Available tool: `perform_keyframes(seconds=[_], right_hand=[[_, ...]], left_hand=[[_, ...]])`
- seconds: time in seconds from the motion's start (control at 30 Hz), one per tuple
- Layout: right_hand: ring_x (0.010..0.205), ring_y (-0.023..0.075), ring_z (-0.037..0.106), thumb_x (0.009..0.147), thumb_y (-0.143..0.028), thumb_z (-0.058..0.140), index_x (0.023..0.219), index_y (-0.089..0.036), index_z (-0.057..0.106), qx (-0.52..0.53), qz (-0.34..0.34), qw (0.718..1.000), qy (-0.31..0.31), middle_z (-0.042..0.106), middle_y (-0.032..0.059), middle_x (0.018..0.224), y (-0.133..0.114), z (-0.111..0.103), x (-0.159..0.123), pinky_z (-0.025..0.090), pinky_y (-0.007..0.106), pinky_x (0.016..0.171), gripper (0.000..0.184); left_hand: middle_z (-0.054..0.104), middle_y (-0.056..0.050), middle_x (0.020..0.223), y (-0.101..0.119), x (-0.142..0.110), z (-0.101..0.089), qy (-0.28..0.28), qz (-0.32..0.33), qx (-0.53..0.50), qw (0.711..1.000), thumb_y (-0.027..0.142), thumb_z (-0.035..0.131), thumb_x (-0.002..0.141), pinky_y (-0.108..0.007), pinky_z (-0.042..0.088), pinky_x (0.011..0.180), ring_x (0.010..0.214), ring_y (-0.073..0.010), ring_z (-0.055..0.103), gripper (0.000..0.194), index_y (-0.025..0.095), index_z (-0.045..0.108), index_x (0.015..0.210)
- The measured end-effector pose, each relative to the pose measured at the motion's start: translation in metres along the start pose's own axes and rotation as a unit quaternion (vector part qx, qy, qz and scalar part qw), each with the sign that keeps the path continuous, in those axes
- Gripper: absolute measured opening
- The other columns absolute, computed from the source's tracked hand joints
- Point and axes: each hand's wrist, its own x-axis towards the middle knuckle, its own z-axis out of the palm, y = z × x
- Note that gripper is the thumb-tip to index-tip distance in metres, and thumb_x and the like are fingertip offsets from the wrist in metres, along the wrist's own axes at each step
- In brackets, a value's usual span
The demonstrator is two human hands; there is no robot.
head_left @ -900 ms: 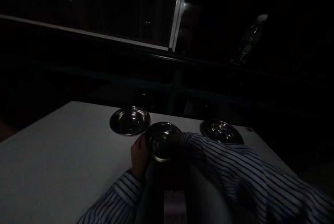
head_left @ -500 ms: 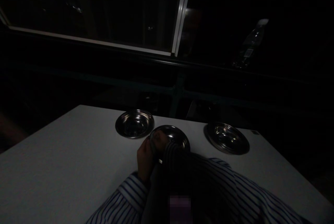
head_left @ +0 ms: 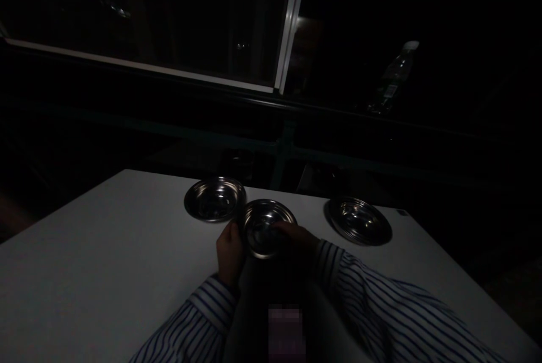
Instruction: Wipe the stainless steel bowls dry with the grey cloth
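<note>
Hands [head_left: 263, 243] around a round, shiny metal bowl [head_left: 268, 230].

We see a white table [head_left: 105, 261] spreading across the lower part of the frame, with one shiny round metal dish [head_left: 215, 200] lying near its far edge left of centre, another metal dish [head_left: 359, 221] right of centre, and a small dark patch [head_left: 402, 212] at its far right corner.

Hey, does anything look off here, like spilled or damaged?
No spill or damage shows on the table or the held bowl. The bottle looks slanted, possibly just camera tilt; it's too dark to tell.
</note>
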Motion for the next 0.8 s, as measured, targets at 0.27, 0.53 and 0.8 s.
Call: perform_keyframes(seconds=[0.27, 0.53, 0.8], right_hand=[[0.098, 0.0222, 0.060, 0.083, -0.026, 0.051, 0.110, -0.019, 0.062, -0.068, -0.057, 0.992, 0.092, 0.065, 0.0114, 0.106, 0.011, -0.012, -0.044, 0.047, 0.037, 0.085, 0.029], [0.074, 0.0151, 0.062, 0.087, -0.031, 0.049, 0.101, -0.021, 0.065, -0.127, -0.059, 0.987, 0.077, 0.067, 0.0042, 0.093, -0.013, 0.002, -0.051, 0.047, 0.024, 0.065, 0.023], [0.099, 0.0256, 0.058, 0.083, -0.016, 0.051, 0.101, -0.015, 0.066, -0.184, -0.101, 0.973, 0.091, 0.064, 0.0133, 0.109, -0.029, 0.041, -0.045, 0.049, 0.040, 0.084, 0.024]], left_hand=[[0.069, -0.016, 0.102, -0.002, 0.001, -0.005, 0.006, -0.021, -0.027, 0.999, 0.043, 0.045, 0.081, -0.038, 0.046, 0.084, 0.096, -0.0264, 0.062, 0.045, 0.009, 0.067, 0.099], [0.067, -0.006, 0.065, 0.001, -0.012, -0.013, -0.036, -0.062, -0.041, 0.997, 0.047, 0.050, 0.076, -0.030, 0.048, 0.055, 0.058, -0.0184, 0.061, 0.044, 0.011, 0.066, 0.095], [0.051, 0.006, 0.047, 0.015, -0.033, -0.014, -0.069, -0.108, -0.063, 0.990, 0.043, 0.049, 0.076, -0.022, 0.037, 0.036, 0.035, -0.0109, 0.046, 0.049, 0.011, 0.055, 0.113]])
